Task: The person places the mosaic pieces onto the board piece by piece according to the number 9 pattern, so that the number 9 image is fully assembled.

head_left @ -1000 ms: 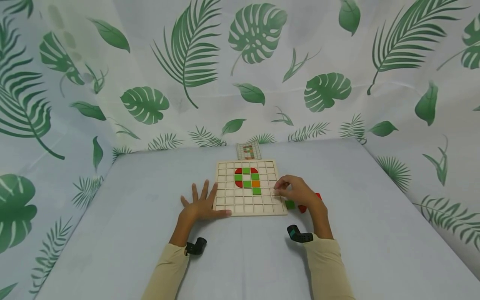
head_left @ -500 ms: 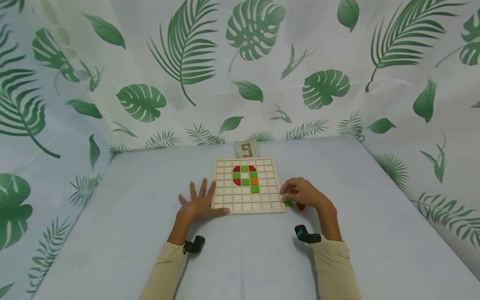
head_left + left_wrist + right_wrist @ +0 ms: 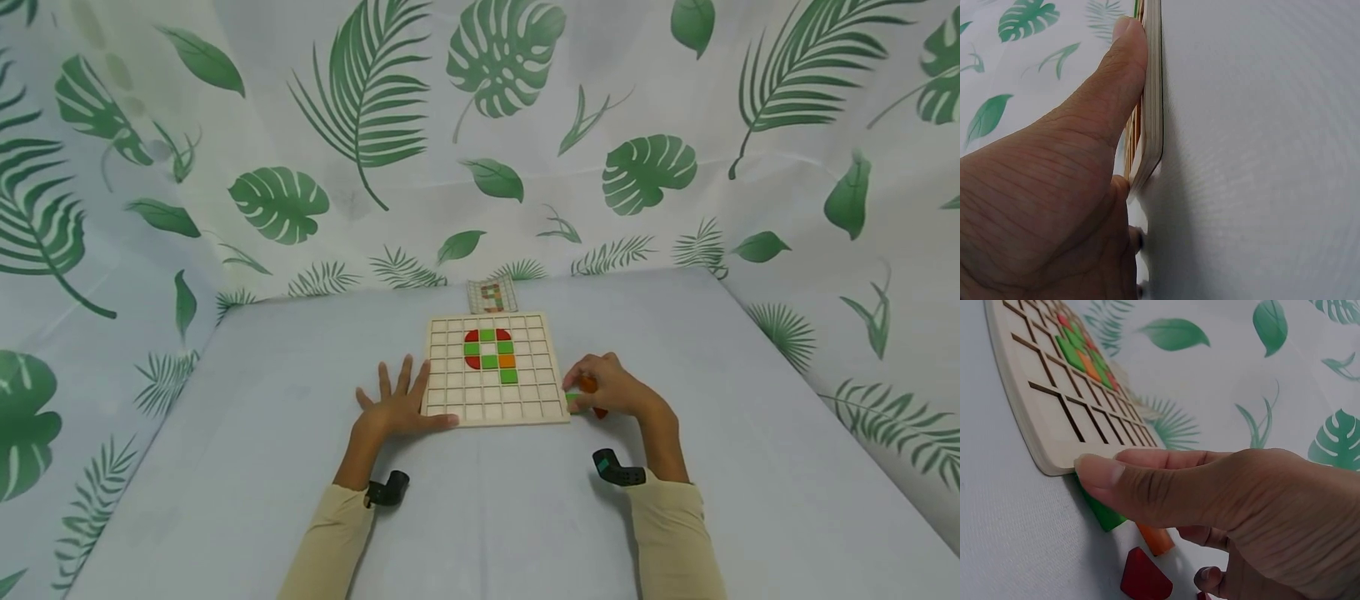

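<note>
A square wooden grid board [image 3: 450,400] lies on the table with red, green and orange tiles set in it in a 9-like shape. My left hand [image 3: 397,410] is spread at its left side, thumb lying along the near edge; the left wrist view shows that thumb [image 3: 1125,56] against the board's rim [image 3: 1154,94]. Beside the board's right edge, my right hand [image 3: 611,386] pinches a green tile [image 3: 572,403] between thumb and index finger. In the right wrist view the thumb covers part of this green tile [image 3: 1107,512].
Under and behind the right hand lie an orange tile [image 3: 1155,539] and a red tile [image 3: 1145,575] on the table. A small pattern card [image 3: 492,296] stands beyond the board's far edge. Leaf-printed cloth [image 3: 405,167] hangs behind the table.
My right hand has moved right from over the board's right edge to the loose tiles, fingers now at the green one. The left hand stays in place on the board; the camera shifted slightly.
</note>
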Demonstrator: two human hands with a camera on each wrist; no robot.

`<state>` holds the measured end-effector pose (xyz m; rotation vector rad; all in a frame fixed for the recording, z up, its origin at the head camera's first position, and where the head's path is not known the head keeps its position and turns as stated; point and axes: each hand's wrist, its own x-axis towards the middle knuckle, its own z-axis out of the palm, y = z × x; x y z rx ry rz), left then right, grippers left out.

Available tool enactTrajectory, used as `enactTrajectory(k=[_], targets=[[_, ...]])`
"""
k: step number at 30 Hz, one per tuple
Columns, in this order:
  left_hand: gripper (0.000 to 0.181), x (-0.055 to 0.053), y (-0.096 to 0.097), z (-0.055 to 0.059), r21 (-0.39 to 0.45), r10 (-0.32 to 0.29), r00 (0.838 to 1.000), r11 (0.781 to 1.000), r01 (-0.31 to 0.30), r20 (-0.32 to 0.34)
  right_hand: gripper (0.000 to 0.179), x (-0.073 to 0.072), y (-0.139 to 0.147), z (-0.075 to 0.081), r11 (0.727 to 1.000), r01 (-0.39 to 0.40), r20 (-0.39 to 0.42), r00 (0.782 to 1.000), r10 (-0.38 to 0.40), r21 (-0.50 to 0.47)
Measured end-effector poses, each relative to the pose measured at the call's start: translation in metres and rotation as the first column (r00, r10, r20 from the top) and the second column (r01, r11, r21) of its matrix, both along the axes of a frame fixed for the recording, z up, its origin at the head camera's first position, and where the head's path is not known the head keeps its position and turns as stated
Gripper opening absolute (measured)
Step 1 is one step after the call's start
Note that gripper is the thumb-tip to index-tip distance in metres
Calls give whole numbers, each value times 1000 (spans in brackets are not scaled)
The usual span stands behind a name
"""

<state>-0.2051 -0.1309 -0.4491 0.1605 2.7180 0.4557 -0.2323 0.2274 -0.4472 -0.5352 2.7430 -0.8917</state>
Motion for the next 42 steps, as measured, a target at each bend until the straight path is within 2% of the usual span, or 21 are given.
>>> enactTrajectory(k=[8,16,29,42], targets=[[111,0,0,0,-10,2,1000,1000,-2,0,24,0,0,2,1000,27,32,999,-28,6],[112,0,0,0,-5,-3,1000,1000,3,-1,24,-1,0,3,1000,28,-8,1000,-28,13],[111,0,0,0,0,0,1000,1000,0,2,26,-3,-1,-2,999,54,1,999,-54,-2],[113,-1,0,-2,10,5,1000,1000,-5,-10,22,-4,-4,0,996,84,-44,996,-83,27]])
